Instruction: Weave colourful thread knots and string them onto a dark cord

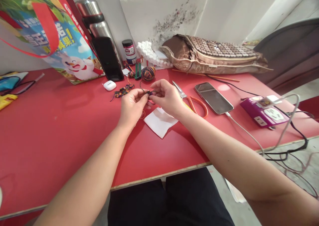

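Note:
Over the red table, my left hand [135,103] and my right hand [167,96] meet, fingertips pinched on a small dark multicoloured piece of yarn work [150,93]. Its exact shape is mostly hidden by the fingers. A thin strand lies below the left hand. Behind the hands rests a ball of multicoloured yarn [149,73]. More knotted yarn pieces [123,91] lie just left of my left hand. Under the hands is a folded white paper [160,123]. Scissors with orange handles [198,107] lie beside my right wrist, their blades pointing away.
A phone [213,98] on a cable and a purple power strip [264,111] sit at right. Behind stand a steel flask [99,30], a black phone [108,59], a jar [129,52] and a brown cushion [214,55]. A white earphone case [109,85] and a colourful bag [62,36] are at left.

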`<state>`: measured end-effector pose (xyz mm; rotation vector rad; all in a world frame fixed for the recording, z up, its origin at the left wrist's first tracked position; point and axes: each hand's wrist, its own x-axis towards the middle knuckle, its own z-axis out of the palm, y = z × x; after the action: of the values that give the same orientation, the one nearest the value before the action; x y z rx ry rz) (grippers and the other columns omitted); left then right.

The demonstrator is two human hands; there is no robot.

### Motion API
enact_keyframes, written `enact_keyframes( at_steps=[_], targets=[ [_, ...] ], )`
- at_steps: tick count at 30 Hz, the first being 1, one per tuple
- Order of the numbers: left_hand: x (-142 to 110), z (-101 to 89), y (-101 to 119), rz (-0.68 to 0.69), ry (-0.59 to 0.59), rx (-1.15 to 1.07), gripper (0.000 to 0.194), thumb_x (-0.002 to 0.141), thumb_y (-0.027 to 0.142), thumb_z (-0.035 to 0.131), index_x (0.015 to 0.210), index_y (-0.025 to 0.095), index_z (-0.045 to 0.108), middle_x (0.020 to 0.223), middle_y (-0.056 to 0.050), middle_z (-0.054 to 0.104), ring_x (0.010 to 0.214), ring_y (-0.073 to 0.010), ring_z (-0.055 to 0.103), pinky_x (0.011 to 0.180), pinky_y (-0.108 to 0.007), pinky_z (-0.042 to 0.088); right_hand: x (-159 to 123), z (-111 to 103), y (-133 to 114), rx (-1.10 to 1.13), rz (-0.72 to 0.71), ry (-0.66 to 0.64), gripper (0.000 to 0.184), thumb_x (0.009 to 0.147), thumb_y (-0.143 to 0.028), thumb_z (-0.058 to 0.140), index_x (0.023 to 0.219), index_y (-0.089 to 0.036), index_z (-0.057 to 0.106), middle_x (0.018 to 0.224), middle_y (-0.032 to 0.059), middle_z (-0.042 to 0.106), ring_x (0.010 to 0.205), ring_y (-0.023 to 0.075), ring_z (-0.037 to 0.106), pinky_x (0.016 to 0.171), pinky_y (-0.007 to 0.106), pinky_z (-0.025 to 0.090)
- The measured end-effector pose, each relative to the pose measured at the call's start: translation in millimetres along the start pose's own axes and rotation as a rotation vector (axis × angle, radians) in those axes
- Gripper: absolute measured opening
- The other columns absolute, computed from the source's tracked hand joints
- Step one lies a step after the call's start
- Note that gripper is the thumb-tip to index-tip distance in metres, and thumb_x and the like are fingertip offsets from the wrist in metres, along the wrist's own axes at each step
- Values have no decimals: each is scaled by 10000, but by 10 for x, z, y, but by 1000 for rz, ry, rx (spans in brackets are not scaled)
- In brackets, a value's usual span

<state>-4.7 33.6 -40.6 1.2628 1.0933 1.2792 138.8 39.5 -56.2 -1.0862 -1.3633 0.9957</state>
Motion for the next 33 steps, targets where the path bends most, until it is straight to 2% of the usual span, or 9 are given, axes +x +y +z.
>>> enact_keyframes(
  at_steps=[4, 9, 15, 17, 21, 24, 27, 30, 33],
  targets=[
    [23, -18, 5, -82, 57, -30, 108, 767, 86, 660, 821, 141, 735, 636, -5, 702, 531, -123, 657, 577, -247, 585, 2, -35, -69, 76, 87, 7, 246, 725, -60, 649, 936, -185, 643, 786, -19, 700, 731, 140, 675, 728, 302, 552],
    [39, -46, 28, -50, 86, -91, 142, 732, 93, 657, 837, 132, 744, 710, -14, 732, 545, -123, 671, 596, -265, 612, 15, -113, -168, 208, 134, 14, 249, 742, -19, 571, 928, -166, 645, 763, -18, 710, 624, 100, 644, 646, 260, 535],
    [13, -51, 24, 25, 46, 52, 124, 760, 109, 658, 835, 149, 748, 667, 2, 713, 554, -137, 684, 606, -275, 626, -38, -63, -174, 100, 48, -34, 123, 795, -150, 679, 906, -182, 636, 750, -22, 679, 644, 115, 619, 621, 261, 503],
    [8, -53, 16, 62, 30, 76, 89, 779, 127, 670, 820, 149, 746, 663, -3, 718, 556, -141, 688, 591, -270, 621, -54, -33, -139, 35, 10, -75, 155, 786, -220, 741, 884, -196, 622, 731, -23, 674, 646, 130, 617, 606, 266, 489],
    [-5, -46, 16, 93, -6, 81, 77, 804, 157, 705, 853, 146, 764, 716, -18, 751, 571, -135, 697, 591, -256, 614, -47, -11, -81, 39, 53, -83, 124, 755, -132, 678, 843, -198, 620, 719, -9, 704, 664, 159, 670, 622, 280, 520],
    [-10, -35, 24, 58, -26, 64, 122, 765, 157, 774, 887, 149, 772, 716, -18, 751, 598, -144, 710, 600, -253, 611, -21, -24, -93, 139, 90, -76, 180, 731, -46, 593, 835, -181, 650, 745, -8, 724, 662, 138, 686, 671, 278, 560],
    [0, -30, 23, 0, 1, 9, 121, 748, 162, 786, 867, 149, 771, 720, -21, 749, 589, -139, 702, 613, -261, 616, -2, -46, -137, 183, 116, -52, 191, 729, -26, 594, 833, -177, 650, 703, -28, 699, 582, 104, 629, 595, 240, 521],
    [11, -31, 17, -37, 30, -30, 91, 744, 161, 772, 834, 153, 762, 722, -19, 749, 573, -132, 685, 618, -272, 622, 0, -62, -172, 197, 165, -5, 158, 756, -57, 628, 845, -187, 620, 658, -43, 665, 518, 95, 578, 516, 227, 463],
    [9, -29, 16, -30, 42, -21, 83, 740, 150, 770, 820, 156, 748, 694, -10, 732, 557, -128, 669, 602, -270, 614, -19, -61, -169, 130, 155, -3, 80, 810, -129, 655, 828, -192, 609, 671, -25, 667, 556, 115, 604, 529, 241, 461]
  ],
)
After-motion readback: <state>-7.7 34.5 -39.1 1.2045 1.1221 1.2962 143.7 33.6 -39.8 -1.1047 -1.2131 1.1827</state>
